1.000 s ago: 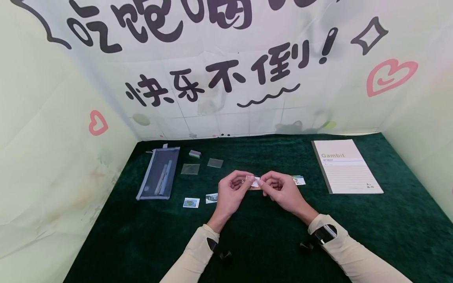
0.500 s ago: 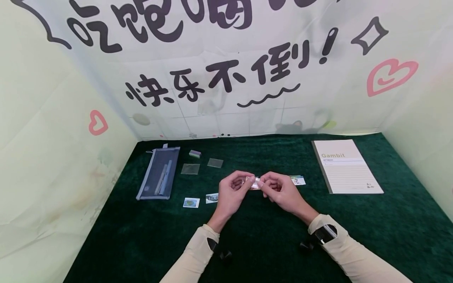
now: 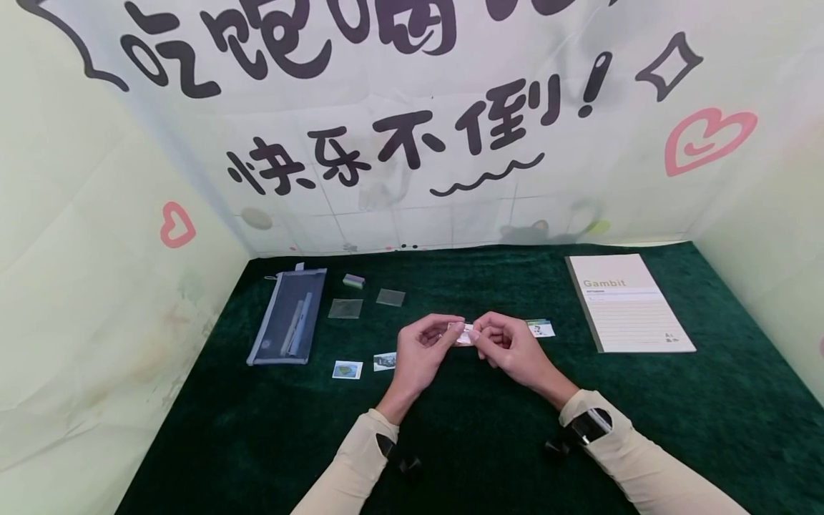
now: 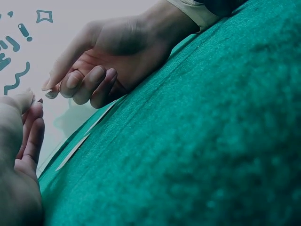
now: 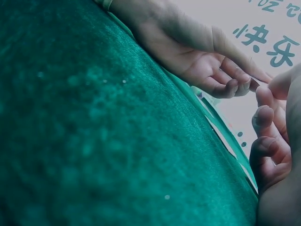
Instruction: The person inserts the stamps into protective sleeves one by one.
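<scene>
Over the middle of the table, a small stamp-like card [image 3: 465, 333] with a pale, shiny face and a reddish-brown lower edge is held between both hands. My left hand [image 3: 420, 354] pinches its left side between thumb and forefinger. On the other side, the thumb and forefinger of my right hand [image 3: 515, 348] pinch its right part. Fingers cover much of the card, and in the right wrist view only a thin edge of it [image 5: 259, 82] shows. Beside the left hand lie a picture stamp [image 3: 347, 370] and a partly hidden second one [image 3: 384, 361].
Two clear sleeves [image 3: 345, 308] [image 3: 390, 297] and an eraser-like block [image 3: 353, 281] lie behind the left hand. A mesh pencil pouch [image 3: 287, 315] with pens is at left. More small cards [image 3: 541, 328] lie past the right hand; a notebook [image 3: 631, 304] is at right.
Both hands stay almost in place, still holding the card. The left forefinger and the card's visible face shift very slightly; the head view tilts a little.
</scene>
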`<state>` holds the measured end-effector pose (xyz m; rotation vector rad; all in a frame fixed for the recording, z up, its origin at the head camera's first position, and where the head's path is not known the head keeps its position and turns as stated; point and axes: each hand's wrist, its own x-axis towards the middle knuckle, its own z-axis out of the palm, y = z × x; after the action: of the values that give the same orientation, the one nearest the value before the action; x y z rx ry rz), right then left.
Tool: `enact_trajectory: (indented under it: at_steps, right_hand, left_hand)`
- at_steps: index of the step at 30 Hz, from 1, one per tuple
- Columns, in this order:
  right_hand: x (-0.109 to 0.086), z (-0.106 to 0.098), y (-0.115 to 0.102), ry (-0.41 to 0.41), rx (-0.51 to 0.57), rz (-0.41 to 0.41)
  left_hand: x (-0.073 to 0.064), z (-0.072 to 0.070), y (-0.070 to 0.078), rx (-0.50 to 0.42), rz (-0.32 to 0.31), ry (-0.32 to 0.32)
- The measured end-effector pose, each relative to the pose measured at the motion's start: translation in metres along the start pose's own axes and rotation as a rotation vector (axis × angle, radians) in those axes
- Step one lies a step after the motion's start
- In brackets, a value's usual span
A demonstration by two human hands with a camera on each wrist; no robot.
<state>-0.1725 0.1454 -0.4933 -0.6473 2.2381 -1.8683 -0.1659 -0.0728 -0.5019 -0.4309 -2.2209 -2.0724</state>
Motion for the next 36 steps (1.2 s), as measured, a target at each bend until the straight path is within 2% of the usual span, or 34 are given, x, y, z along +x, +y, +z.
enact_trajectory:
  at_steps: [9, 21, 26, 31, 36]
  right_hand:
    - [-0.0009, -0.0006, 0.0000, -0.012, -0.011, -0.006]
    - [0.0002, 0.0012, 0.0032, 0.057, -0.056, -0.019]
    - [-0.0002, 0.0013, 0.0013, 0.076, -0.033, -0.009]
    - [-0.0008, 0.0014, 0.0034, 0.094, -0.045, -0.023]
    - [-0.0016, 0.0022, 0.0028, 0.130, -0.072, -0.018]
  left_hand:
    - [-0.0002, -0.0001, -0.0002, 0.034, -0.009, -0.002]
    - [-0.0013, -0.0001, 0.0008, 0.032, -0.002, -0.005]
    - [-0.0006, -0.0006, 0.0014, 0.032, 0.008, 0.012]
    - [-0.0028, 0.0001, 0.0017, 0.054, 0.006, 0.007]
    - [-0.0025, 0.0026, 0.0020, 0.071, 0.029, 0.025]
